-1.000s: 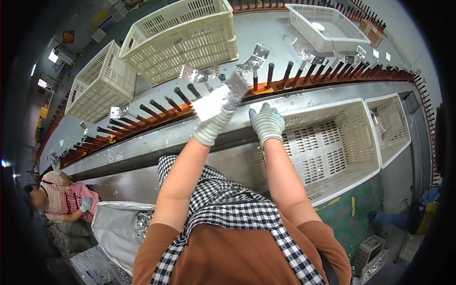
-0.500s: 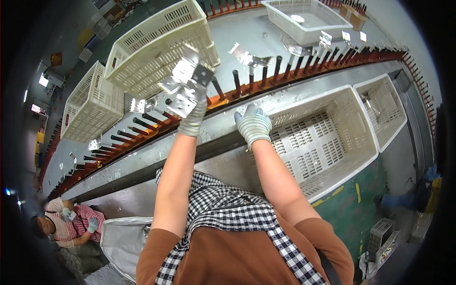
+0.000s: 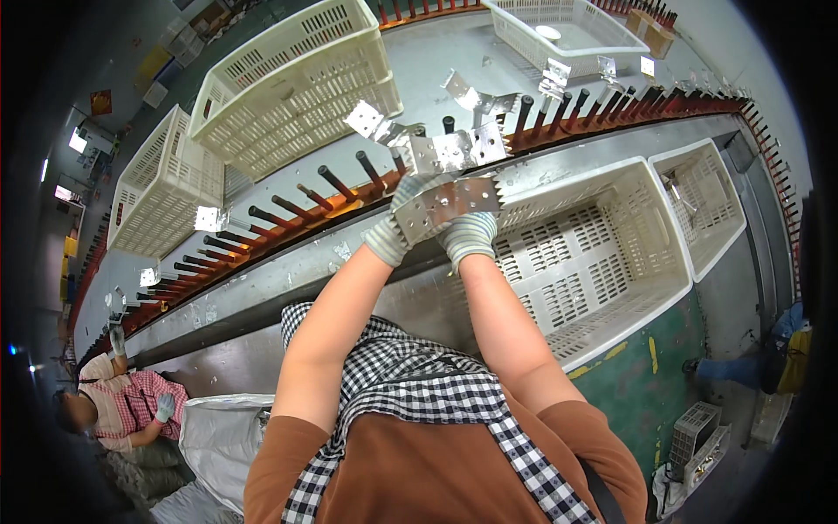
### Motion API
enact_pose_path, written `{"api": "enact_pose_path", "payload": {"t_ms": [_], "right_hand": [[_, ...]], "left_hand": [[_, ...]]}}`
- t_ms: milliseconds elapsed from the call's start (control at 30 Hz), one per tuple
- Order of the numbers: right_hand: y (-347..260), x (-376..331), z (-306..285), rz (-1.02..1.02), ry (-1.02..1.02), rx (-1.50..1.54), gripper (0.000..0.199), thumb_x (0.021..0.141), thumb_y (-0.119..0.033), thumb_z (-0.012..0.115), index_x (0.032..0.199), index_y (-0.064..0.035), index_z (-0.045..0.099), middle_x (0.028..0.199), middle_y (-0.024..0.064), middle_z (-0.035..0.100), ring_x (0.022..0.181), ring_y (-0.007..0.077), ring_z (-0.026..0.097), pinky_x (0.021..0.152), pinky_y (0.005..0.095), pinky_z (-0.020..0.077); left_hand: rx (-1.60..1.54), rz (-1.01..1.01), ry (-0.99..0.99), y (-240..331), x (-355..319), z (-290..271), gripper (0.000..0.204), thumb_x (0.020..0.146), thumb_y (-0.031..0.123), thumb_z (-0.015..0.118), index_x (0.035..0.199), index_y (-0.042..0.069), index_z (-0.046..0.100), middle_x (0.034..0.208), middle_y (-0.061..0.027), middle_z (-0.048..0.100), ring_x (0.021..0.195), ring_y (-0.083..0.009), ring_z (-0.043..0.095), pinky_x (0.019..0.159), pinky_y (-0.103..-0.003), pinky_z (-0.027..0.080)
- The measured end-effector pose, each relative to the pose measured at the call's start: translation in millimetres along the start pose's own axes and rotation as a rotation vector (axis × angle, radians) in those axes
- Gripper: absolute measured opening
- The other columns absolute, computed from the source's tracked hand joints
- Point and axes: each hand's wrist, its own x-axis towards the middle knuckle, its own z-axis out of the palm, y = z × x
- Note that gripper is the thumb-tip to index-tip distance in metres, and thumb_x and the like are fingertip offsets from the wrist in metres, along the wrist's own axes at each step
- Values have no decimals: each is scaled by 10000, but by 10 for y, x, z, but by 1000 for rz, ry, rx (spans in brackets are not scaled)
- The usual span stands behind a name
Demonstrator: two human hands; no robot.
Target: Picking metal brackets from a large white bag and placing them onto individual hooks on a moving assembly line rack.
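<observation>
My left hand (image 3: 390, 237), in a striped glove, is closed on several shiny bent metal brackets with holes and toothed edges. The nearest bracket (image 3: 449, 208) covers most of its fingers. Another bracket (image 3: 454, 148) lies just beyond, and a smaller bent end (image 3: 374, 122) sticks out to the left. My right hand (image 3: 471, 237), gloved alike, is up against the lower right side of the nearest bracket. Its fingers are hidden behind the metal, so its grip does not show. Behind, one more bracket (image 3: 478, 98) sits over the row of black-tipped red pegs (image 3: 336, 182).
An open white slatted crate (image 3: 602, 319) stands to my right, with a smaller crate (image 3: 703, 210) holding metal parts beyond. Cream crates (image 3: 297, 96) and a shallow white basket (image 3: 567, 44) rest on the grey table. A co-worker (image 3: 131, 406) is at the lower left.
My left hand has swung right and nearer with the brackets, meeting my right hand, which has moved slightly nearer. The pegs and hanging brackets have shifted left. The co-worker has raised one hand to the pegs.
</observation>
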Motion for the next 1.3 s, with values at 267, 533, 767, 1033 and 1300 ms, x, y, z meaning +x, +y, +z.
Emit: {"api": "enact_pose_path", "payload": {"t_ms": [267,533,767,1033,1300], "right_hand": [[-212,-42,-371,290,-260,10,446,812,-317,474,1133,-21,566,1095,255,590,992,372,601,861,434,483],[-226,-66,-365,302,-210,-12,649,821,-492,493,1251,-6,478,1122,262,578,1008,377,596,872,452,467],[-266,-80,-360,309,-211,-30,630,821,-499,508,1223,-13,503,1124,262,579,1009,369,598,862,451,474],[-296,-113,-316,286,-184,-88,585,842,-471,495,1229,-32,493,1164,239,566,1022,362,597,858,453,476],[-293,-68,-244,253,-191,-160,588,836,-490,505,1209,-36,531,1156,226,584,1055,360,581,891,447,465]], "left_hand": [[-11,250,359,-602,452,623,384,772,327,580,1076,96,619,1109,-141,603,1045,-316,554,959,-421,410],[21,-169,448,-490,446,346,354,877,339,546,1147,111,565,1130,-107,581,1055,-272,523,936,-396,389],[259,-96,589,-419,38,-64,299,915,224,503,1168,68,537,1056,-121,621,952,-282,585,893,-379,429],[-1557,92,1291,-594,-1063,6,398,904,108,530,1266,-16,424,1210,-169,545,1107,-246,537,903,-351,487],[-1510,-452,1723,-628,-2930,203,313,869,269,593,977,-23,628,970,-106,608,858,-220,589,841,-402,505]]}}
